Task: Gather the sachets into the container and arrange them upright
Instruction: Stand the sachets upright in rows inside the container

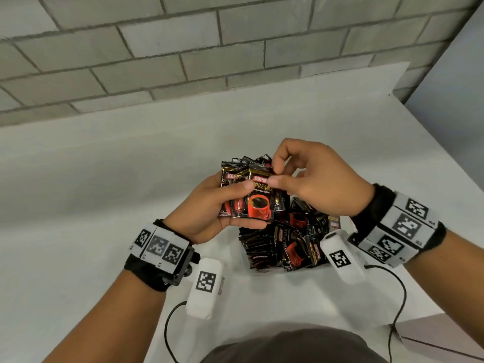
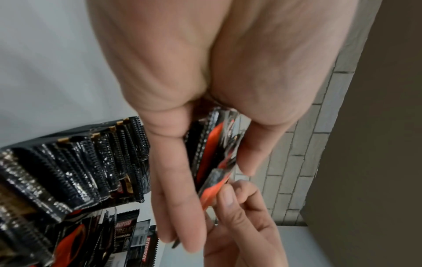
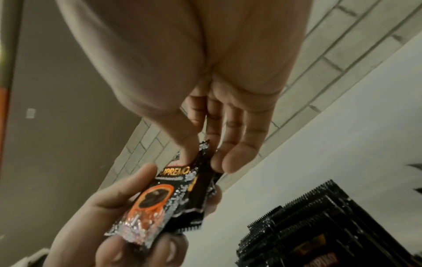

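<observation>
at the centre of the head view the left hand [image 1: 209, 205] grasps a fanned bunch of sachets [image 1: 251, 197], while the right hand [image 1: 319, 179] pinches their top edge. below them, more sachets [image 1: 277, 247] stand packed in the container [image 1: 301, 269] on the white table [image 1: 91, 179].

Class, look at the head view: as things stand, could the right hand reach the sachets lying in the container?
Probably yes. The right hand hovers just above the container's sachets, nothing between them, but it pinches the bundle that the left hand grips.
</observation>
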Motion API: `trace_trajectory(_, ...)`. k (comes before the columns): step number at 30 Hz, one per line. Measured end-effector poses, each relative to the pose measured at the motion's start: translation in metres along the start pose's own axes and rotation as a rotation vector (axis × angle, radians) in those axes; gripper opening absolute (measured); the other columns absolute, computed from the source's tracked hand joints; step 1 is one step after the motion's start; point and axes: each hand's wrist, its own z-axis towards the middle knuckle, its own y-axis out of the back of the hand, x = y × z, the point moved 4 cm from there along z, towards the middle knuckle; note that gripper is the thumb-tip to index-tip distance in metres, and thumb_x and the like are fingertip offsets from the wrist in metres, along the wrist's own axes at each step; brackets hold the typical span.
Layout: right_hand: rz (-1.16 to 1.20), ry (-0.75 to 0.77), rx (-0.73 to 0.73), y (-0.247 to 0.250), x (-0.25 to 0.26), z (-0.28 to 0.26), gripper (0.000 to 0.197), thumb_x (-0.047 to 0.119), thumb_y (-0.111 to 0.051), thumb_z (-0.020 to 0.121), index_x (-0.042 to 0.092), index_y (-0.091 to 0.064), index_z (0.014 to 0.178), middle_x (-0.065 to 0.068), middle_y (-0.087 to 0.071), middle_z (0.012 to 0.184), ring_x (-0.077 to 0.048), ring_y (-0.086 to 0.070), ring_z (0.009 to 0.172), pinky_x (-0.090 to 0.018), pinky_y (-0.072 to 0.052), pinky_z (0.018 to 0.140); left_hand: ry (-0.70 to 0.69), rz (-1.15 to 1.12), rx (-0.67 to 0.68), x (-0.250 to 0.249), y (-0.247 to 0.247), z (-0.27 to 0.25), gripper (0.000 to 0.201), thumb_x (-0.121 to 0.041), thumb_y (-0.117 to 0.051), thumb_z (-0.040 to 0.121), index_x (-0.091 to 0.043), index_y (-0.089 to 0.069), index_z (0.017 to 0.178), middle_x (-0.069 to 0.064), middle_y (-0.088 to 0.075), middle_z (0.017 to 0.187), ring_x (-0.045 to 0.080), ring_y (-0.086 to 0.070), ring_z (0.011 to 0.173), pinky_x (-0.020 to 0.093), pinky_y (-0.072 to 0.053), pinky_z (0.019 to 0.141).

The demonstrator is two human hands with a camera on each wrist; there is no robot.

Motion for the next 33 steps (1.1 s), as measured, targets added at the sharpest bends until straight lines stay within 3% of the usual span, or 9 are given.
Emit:
trace_trajectory(3, 0.132, -0.034, -0.011, 0.005, -0.006, 0.001, 0.020, 0.001, -0.073, 0.088, 0.015, -0.061, 0.094, -0.005, -0.063, 0.086, -0.022, -0.070, 0.064, -0.053, -0.061, 0.068, -0.001, -0.053, 0.014, 0.000, 0.002, 0.000, 0.043, -0.014, -0.058, 0.093, -0.004, -0.057, 0.134, 0.021, -0.072, 0.120, 0.038, -0.074, 0.100, 0.044, -0.063, 0.072)
trace_trajectory(7, 0.240, -0.064, -0.068, 0.016, -0.008, -0.002, 0.039, -0.008, -0.063, 0.090, 0.018, -0.068, 0.117, -0.007, -0.052, 0.086, -0.031, -0.069, 0.067, -0.046, -0.063, 0.070, -0.052, -0.043, -0.056, 0.003, 0.007, 0.005, 0.041, -0.005, -0.057, 0.094, -0.001, -0.054, 0.135, 0.023, -0.072, 0.119, 0.045, -0.073, 0.098, 0.046, -0.063, 0.076)
trace_trajectory(11, 0.153, -0.158, -0.110, 0.034, -0.019, -0.005, 0.028, 0.000, -0.066, 0.087, 0.023, -0.079, 0.097, 0.000, -0.066, 0.085, -0.017, -0.065, 0.061, -0.034, -0.054, 0.060, -0.098, 0.005, -0.117, 0.005, 0.012, 0.010, 0.036, 0.003, -0.054, 0.099, -0.004, -0.054, 0.135, 0.019, -0.071, 0.123, 0.040, -0.072, 0.107, 0.052, -0.062, 0.081)
trace_trajectory(14, 0.316, -0.231, -0.120, 0.034, -0.025, -0.008, 0.009, 0.007, -0.069, 0.075, 0.010, -0.077, 0.079, -0.012, -0.073, 0.082, -0.032, -0.067, 0.074, -0.049, -0.057, 0.072, -0.101, 0.000, -0.125, 0.008, 0.013, 0.012, 0.042, 0.005, -0.054, 0.099, -0.006, -0.049, 0.140, 0.018, -0.068, 0.130, 0.042, -0.069, 0.113, 0.056, -0.061, 0.082)
trace_trajectory(17, 0.536, -0.233, -0.070, 0.022, -0.022, -0.013, 0.017, 0.004, -0.075, 0.077, -0.007, -0.067, 0.086, -0.029, -0.069, 0.083, -0.036, -0.068, 0.070, -0.040, -0.057, 0.059, -0.121, -0.006, -0.080, 0.006, 0.007, 0.012, 0.052, 0.006, -0.060, 0.093, -0.005, -0.048, 0.141, 0.021, -0.066, 0.133, 0.043, -0.068, 0.115, 0.058, -0.059, 0.085)
trace_trajectory(19, 0.497, -0.240, -0.066, 0.013, -0.021, -0.016, 0.012, 0.002, -0.076, 0.083, -0.004, -0.066, 0.083, -0.023, -0.066, 0.070, -0.032, -0.067, 0.063, -0.033, -0.053, 0.053, -0.144, -0.012, -0.043, 0.003, 0.000, 0.011, 0.056, 0.001, -0.065, 0.086, -0.005, -0.051, 0.140, 0.018, -0.067, 0.132, 0.042, -0.068, 0.115, 0.057, -0.059, 0.087)
trace_trajectory(22, 0.418, -0.305, -0.105, -0.001, -0.031, -0.016, 0.016, 0.003, -0.077, 0.084, 0.006, -0.063, 0.076, -0.014, -0.067, 0.063, -0.030, -0.068, 0.059, -0.037, -0.056, 0.058, -0.179, -0.062, -0.032, 0.002, -0.004, 0.011, 0.050, 0.005, -0.060, 0.090, -0.004, -0.053, 0.138, 0.020, -0.067, 0.131, 0.042, -0.067, 0.117, 0.059, -0.058, 0.090)
trace_trajectory(27, 0.515, -0.375, -0.153, -0.013, -0.040, -0.017, 0.017, -0.001, -0.076, 0.084, -0.001, -0.059, 0.081, -0.017, -0.067, 0.065, -0.028, -0.070, 0.058, -0.030, -0.057, 0.051, -0.201, -0.097, -0.043, 0.005, 0.002, 0.013, 0.045, 0.009, -0.051, 0.099, -0.001, -0.048, 0.143, 0.025, -0.063, 0.135, 0.046, -0.063, 0.122, 0.062, -0.055, 0.093)
trace_trajectory(33, 0.456, -0.343, -0.167, -0.002, -0.041, -0.014, 0.029, 0.001, -0.082, 0.078, 0.009, -0.065, 0.100, -0.010, -0.071, 0.071, -0.026, -0.070, 0.065, -0.036, -0.062, 0.069, -0.145, -0.203, -0.115, 0.004, 0.003, 0.012, 0.043, -0.008, -0.055, 0.098, -0.001, -0.049, 0.140, 0.022, -0.065, 0.133, 0.046, -0.065, 0.118, 0.069, -0.053, 0.090)
